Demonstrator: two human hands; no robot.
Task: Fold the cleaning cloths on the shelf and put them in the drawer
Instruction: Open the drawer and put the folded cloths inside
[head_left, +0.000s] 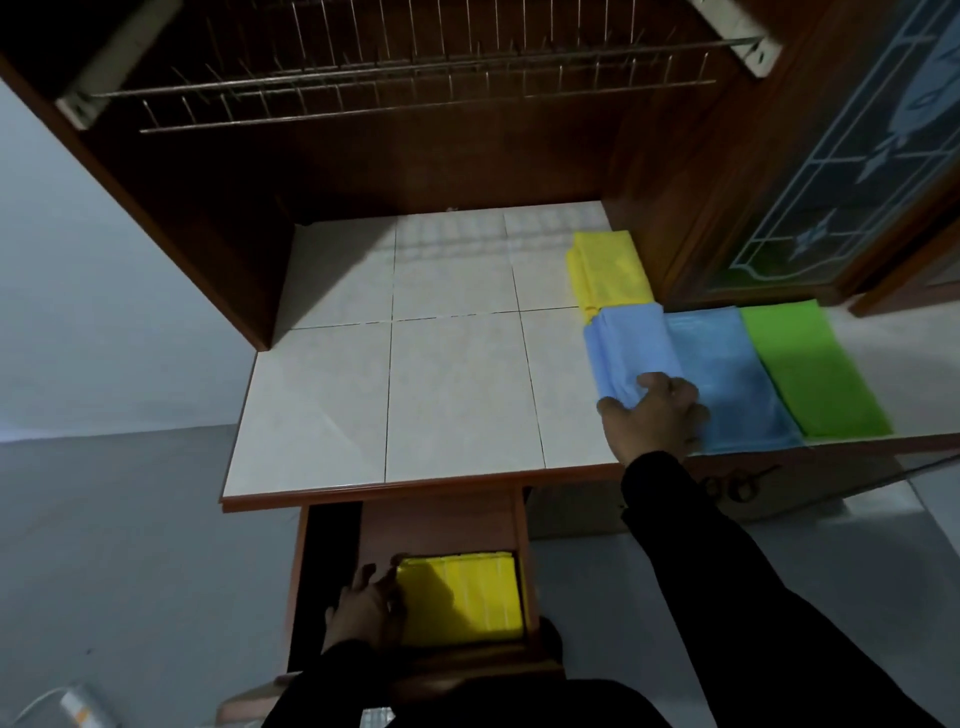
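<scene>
On the tiled shelf (452, 384) at the right lie a yellow cloth (610, 273), a light blue cloth (631, 348), a darker blue cloth (737, 384) and a green cloth (810, 369). My right hand (657, 415) grips the near edge of the light blue cloth, thumb on top. Below the shelf the wooden drawer (441, 525) stands pulled out, with a folded yellow cloth (462, 597) lying in it. My left hand (363, 608) rests in the drawer with its fingers touching that cloth's left edge.
A wire dish rack (395, 73) hangs in the cabinet above the shelf. A cabinet door with patterned glass (852, 156) stands at the right. Grey floor lies to the left, and a pale object (78, 706) sits at the bottom left corner.
</scene>
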